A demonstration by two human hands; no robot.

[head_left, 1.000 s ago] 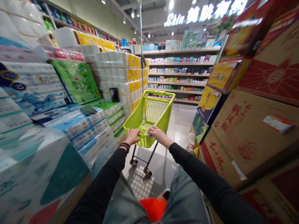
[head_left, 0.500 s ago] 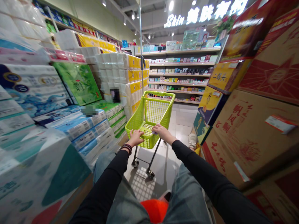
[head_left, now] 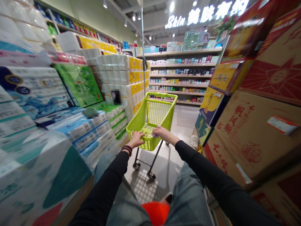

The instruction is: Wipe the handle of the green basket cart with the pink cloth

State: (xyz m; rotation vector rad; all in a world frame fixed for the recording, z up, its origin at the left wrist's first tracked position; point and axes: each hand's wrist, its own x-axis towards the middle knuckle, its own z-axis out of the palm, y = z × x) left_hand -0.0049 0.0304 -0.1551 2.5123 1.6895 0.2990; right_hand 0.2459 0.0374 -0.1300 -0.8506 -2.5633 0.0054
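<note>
A lime-green plastic shopping cart on dark metal legs stands in front of me. My left hand, with a beaded bracelet at the wrist, is on its near rim at the left, fingers hooked over the edge and thumb pointing inward. A little further right, my right hand is closed over a small pale wad, perhaps a cloth or tissue, held against the rim. Most of the wad is hidden under the fingers. Through the lattice, the cart's basket shows nothing inside.
Stacked tissue packs and toilet roll bundles line the left. Cardboard cartons rise on the right, with a white shoe beside them. Shelves of small boxed goods stand behind the cart. Something orange-red lies between my knees.
My right hand has shifted slightly left along the rim with the pale wad. The cart's far end sits marginally further right. My left hand has hardly moved.
</note>
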